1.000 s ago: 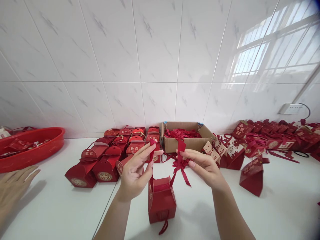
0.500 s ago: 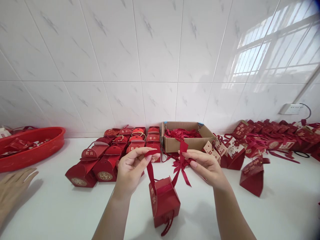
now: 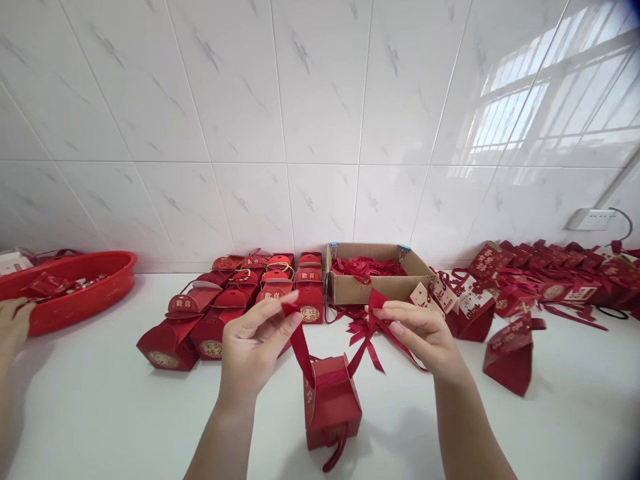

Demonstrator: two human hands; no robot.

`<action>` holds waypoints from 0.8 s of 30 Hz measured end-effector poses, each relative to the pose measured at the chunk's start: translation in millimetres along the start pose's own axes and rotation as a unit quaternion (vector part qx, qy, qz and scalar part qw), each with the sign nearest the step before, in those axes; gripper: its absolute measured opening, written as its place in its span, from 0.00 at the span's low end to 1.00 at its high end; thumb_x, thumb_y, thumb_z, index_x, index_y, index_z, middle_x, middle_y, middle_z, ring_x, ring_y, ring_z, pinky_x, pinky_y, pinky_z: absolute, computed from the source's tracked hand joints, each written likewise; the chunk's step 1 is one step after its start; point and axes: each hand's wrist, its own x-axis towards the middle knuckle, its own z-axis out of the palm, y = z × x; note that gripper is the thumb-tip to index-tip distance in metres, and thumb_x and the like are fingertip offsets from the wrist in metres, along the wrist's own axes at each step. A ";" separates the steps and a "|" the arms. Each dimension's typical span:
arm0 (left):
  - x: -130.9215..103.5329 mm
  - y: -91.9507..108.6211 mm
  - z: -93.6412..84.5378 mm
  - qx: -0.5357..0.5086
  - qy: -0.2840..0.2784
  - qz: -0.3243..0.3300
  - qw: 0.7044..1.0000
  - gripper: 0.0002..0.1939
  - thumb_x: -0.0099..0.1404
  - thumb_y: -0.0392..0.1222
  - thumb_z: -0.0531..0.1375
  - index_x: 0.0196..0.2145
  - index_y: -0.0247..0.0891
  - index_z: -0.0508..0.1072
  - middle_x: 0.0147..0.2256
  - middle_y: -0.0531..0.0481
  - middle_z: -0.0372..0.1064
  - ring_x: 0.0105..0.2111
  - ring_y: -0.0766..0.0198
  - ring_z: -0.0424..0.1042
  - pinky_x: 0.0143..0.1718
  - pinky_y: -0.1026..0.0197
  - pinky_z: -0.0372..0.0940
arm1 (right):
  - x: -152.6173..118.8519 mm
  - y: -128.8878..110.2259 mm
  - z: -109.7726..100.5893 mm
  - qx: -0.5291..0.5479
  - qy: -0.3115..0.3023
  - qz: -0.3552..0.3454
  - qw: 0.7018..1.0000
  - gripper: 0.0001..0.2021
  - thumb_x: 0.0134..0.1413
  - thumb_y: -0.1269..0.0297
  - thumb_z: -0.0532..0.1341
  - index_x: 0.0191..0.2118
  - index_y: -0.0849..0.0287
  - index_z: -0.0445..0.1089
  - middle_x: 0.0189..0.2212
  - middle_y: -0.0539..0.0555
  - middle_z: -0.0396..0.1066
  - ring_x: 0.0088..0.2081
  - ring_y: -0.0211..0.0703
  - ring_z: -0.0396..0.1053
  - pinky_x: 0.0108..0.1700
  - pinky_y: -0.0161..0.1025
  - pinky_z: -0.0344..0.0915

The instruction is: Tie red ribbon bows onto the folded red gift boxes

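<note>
A small red gift box [image 3: 334,403] stands on the white table between my forearms, with a dark cord loop hanging at its near side. A red ribbon [image 3: 302,348] runs through its top, and both ends rise in a V. My left hand [image 3: 255,343] pinches one end between thumb and fingers. The other end is pinched by my right hand [image 3: 417,331], to the right of the box and a little above it. Loose ribbon tails dangle below my right fingers.
Rows of red gift boxes [image 3: 173,343] stand left of centre. Behind my hands is a cardboard box [image 3: 350,291] of red ribbons. More red boxes [image 3: 510,357] lie to the right. At far left, another person's hand [image 3: 13,327] reaches to a red basin [image 3: 90,308].
My hands have moved slightly apart, spreading the ribbon ends wider over the box. The other person's hand at the left has moved from the table to the red basin.
</note>
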 end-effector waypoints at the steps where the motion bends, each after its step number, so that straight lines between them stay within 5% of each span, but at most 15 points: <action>1: -0.9 0.9 1.6 0.024 0.028 0.000 0.999 0.14 0.52 0.38 0.69 0.38 0.40 0.76 0.25 0.56 0.68 0.24 0.71 0.67 0.27 0.70 0.66 | -0.1 0.3 0.1 -0.002 0.003 -0.002 1.000 0.12 0.57 0.66 0.61 0.45 0.46 0.76 0.43 0.54 0.76 0.44 0.47 0.73 0.44 0.42 0.72; 3: -1.8 2.8 4.6 0.038 0.055 0.010 0.998 0.18 0.50 0.36 0.69 0.38 0.41 0.70 0.24 0.59 0.68 0.22 0.72 0.67 0.25 0.70 0.66 | 0.0 0.7 0.5 0.000 0.004 -0.007 1.000 0.12 0.58 0.66 0.60 0.45 0.47 0.76 0.43 0.54 0.76 0.44 0.47 0.73 0.43 0.42 0.73; 8: -1.0 2.5 4.2 0.041 -0.007 0.054 0.998 0.18 0.53 0.33 0.66 0.23 0.39 0.57 0.23 0.59 0.65 0.21 0.74 0.65 0.23 0.72 0.65 | 0.6 0.9 2.2 0.013 -0.006 -0.003 1.000 0.12 0.59 0.65 0.59 0.47 0.48 0.75 0.44 0.55 0.75 0.46 0.49 0.72 0.45 0.44 0.72; 15: -1.3 -3.6 2.8 0.052 -0.008 0.086 0.995 0.05 0.54 0.31 0.66 0.27 0.39 0.74 0.28 0.54 0.74 0.27 0.69 0.74 0.29 0.70 0.71 | -0.1 3.0 4.1 0.022 -0.020 -0.002 1.000 0.14 0.60 0.67 0.58 0.48 0.44 0.73 0.44 0.53 0.74 0.45 0.46 0.72 0.46 0.42 0.70; 24: -1.8 -3.5 -0.3 0.073 -0.053 0.114 0.989 0.15 0.58 0.30 0.63 0.39 0.49 0.79 0.37 0.55 0.78 0.36 0.69 0.77 0.38 0.73 0.71 | 0.6 4.6 6.2 0.018 -0.031 -0.021 0.999 0.18 0.59 0.69 0.59 0.52 0.43 0.70 0.47 0.52 0.72 0.52 0.48 0.67 0.48 0.43 0.69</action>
